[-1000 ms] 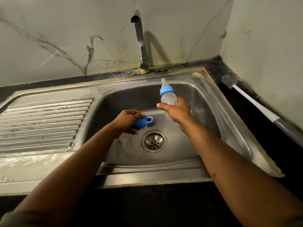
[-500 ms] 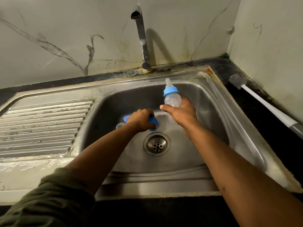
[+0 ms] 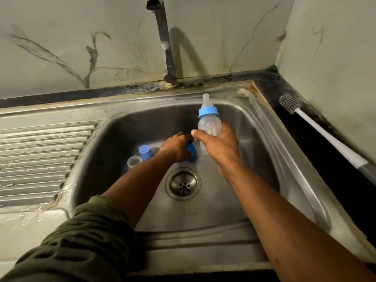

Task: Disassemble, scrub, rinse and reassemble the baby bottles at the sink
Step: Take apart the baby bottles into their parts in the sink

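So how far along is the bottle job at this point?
Early. Done: some parts are already loose in the sink basin, a blue cap and a clear cup. In hand: the right hand grips a bottle, its blue collar and nipple on; the left hand holds a blue piece. Left: the bottle brush lies on the counter and the tap shows no water.

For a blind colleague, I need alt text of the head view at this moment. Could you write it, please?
The right hand holds a capped bottle upright over the sink, while the left hand grips a blue ring on the sink floor. A blue cap and a clear cup stand to its left; a brush lies on the counter.
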